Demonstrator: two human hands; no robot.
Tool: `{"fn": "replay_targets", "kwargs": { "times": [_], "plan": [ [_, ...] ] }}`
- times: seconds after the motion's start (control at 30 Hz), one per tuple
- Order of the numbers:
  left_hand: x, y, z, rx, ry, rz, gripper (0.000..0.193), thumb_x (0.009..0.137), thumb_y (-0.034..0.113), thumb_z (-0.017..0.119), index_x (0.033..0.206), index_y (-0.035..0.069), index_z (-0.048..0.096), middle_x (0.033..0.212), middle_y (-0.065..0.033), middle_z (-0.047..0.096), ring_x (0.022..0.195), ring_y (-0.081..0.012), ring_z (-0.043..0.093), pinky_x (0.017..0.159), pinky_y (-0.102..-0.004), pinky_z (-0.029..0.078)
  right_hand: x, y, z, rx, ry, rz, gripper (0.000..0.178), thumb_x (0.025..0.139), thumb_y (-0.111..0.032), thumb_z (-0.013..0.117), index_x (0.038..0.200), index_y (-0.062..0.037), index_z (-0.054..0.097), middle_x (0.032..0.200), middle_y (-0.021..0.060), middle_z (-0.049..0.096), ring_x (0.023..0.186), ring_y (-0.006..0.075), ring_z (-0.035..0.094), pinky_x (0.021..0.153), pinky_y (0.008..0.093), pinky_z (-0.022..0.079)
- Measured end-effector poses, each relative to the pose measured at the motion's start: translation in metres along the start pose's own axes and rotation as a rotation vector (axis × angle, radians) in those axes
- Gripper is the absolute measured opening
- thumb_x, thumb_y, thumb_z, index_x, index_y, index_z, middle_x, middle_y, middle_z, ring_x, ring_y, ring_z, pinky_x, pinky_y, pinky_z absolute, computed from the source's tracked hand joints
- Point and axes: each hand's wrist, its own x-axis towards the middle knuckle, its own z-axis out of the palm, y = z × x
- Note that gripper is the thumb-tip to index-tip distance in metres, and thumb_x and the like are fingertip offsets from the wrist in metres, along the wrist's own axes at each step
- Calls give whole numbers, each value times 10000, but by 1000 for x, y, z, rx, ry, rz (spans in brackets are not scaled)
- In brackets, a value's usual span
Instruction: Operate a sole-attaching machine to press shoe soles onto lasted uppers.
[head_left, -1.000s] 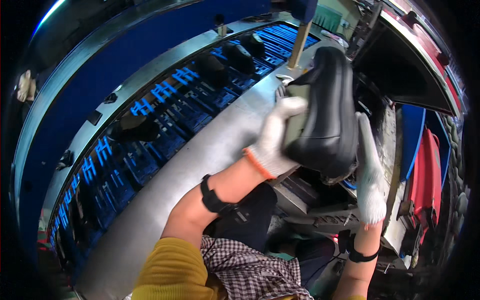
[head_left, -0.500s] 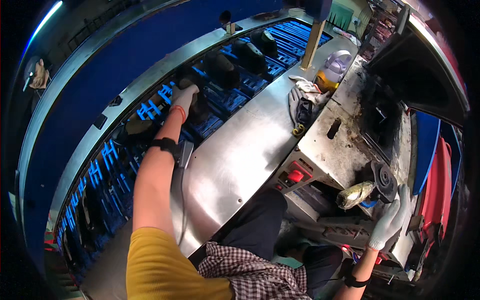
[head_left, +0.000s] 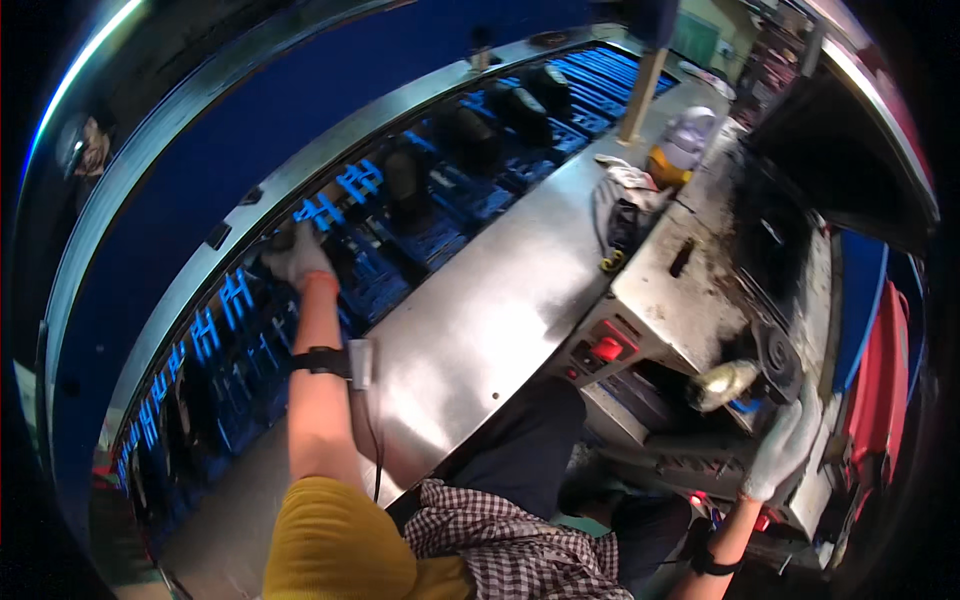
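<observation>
My left hand [head_left: 303, 262], in a white glove with an orange cuff, reaches over a conveyor of blue slats [head_left: 235, 295]. It is at a dark rounded piece [head_left: 283, 240] lying there; motion blur hides whether the fingers close on it. Further along the conveyor stand more dark rounded pieces, one just beyond my hand [head_left: 405, 183] and another farther off [head_left: 465, 135]. On the right, my gloved right hand [head_left: 785, 452] lies open with its fingers stretched along the machine's edge. Beside its fingertips are a black round part [head_left: 777, 360] and a tape-wrapped handle [head_left: 724, 386].
A steel ledge [head_left: 470, 310] runs between the conveyor and the stained machine top [head_left: 690, 300]. A red switch [head_left: 606, 348] sits on the machine's front. Gloves [head_left: 622, 215], a yellow and lilac bottle [head_left: 682, 150] and a wooden post [head_left: 642, 95] stand farther back. A person [head_left: 90, 145] is at far left.
My left hand has moved left and nearer along the conveyor, from one dark piece to another. The right hand stays by the machine's edge. The view has shifted slightly.
</observation>
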Motion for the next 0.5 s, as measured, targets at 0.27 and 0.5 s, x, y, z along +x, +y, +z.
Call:
{"fn": "replay_targets", "kwargs": {
  "times": [0.27, 0.5],
  "plan": [
    [53, -55, -9, 7, -806, -254, 525, 1048, 397, 490, 1524, 187, 559, 1554, -36, 586, 1442, -301, 516, 1173, -576, 369, 17, -45, -6, 68, 78, 8, 325, 1046, -111, 624, 1340, -1, 711, 1305, 177, 725, 1292, 367, 628, 1157, 461, 439],
    [-46, 20, -71, -465, -890, -901, 570, 763, 498, 745, 1235, 179, 731, 1290, -82, 704, 1194, -339, 627, 940, -661, 501, 25, -43, -36, 250, 207, 89, 315, 1016, -77, 628, 1311, -22, 723, 1277, 160, 736, 1342, 394, 599, 1186, 485, 426]
  ]
}}
